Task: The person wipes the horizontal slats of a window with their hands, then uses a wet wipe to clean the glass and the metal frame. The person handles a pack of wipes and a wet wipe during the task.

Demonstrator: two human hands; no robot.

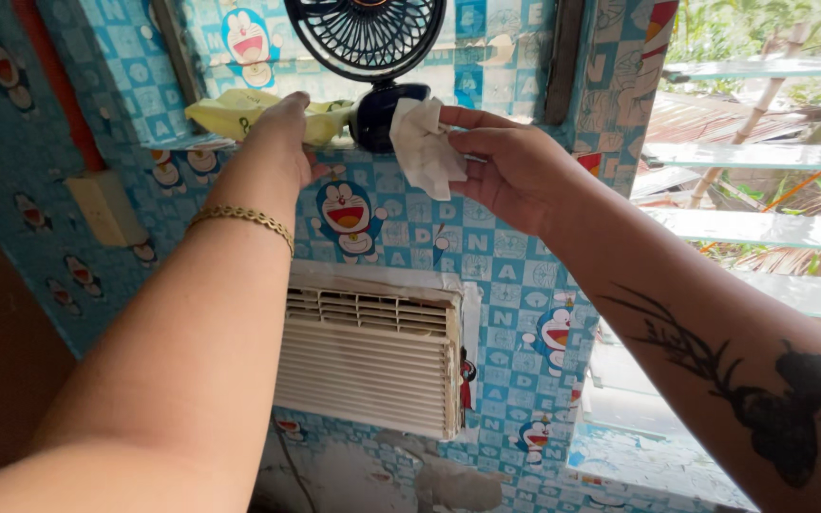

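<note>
My right hand (pixel 510 166) pinches a crumpled white tissue (pixel 425 147) against the dark blue base (pixel 377 116) of a small black fan (pixel 365 33) on a narrow ledge. My left hand (pixel 282 138), with a gold bracelet on its wrist, reaches up to the same ledge and rests on a yellow cloth (pixel 235 109) lying left of the fan base. Whether its fingers grip the cloth is hidden behind the hand.
The wall (pixel 515 275) is covered in blue cartoon-cat paper. A beige window air conditioner (pixel 368 356) sits in it below the ledge. Glass louvre slats (pixel 762 157) fill the right side, with greenery outside. A beige switch box (pixel 106 204) is at left.
</note>
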